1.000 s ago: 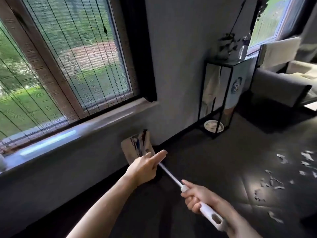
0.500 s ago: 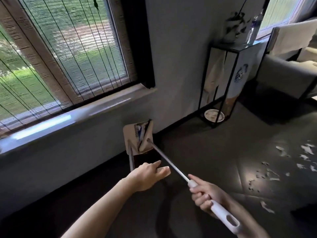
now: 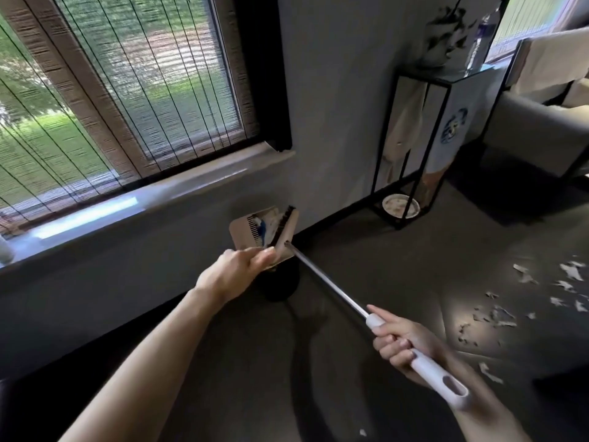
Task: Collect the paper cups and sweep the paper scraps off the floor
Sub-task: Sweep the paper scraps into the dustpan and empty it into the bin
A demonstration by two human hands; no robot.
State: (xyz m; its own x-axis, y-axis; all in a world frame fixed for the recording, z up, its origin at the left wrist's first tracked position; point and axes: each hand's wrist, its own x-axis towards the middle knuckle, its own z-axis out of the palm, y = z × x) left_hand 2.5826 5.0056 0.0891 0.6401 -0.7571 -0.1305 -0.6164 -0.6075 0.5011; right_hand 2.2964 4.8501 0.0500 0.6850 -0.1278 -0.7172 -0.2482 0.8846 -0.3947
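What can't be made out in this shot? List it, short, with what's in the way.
All in the head view.
- Paper cups: none in frame.
- Paper scraps: the spread runs off the right edge.
- Dustpan contents: blurred, and the broom head covers part.
- Dustpan handle: hidden under the left hand that grips it.
- Bottle label on the stand: too small to read.

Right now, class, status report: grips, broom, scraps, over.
Left grip holds the dustpan. Right grip holds the broom handle, brush head against the pan. Paper scraps unswept, floor right. No cups in view.
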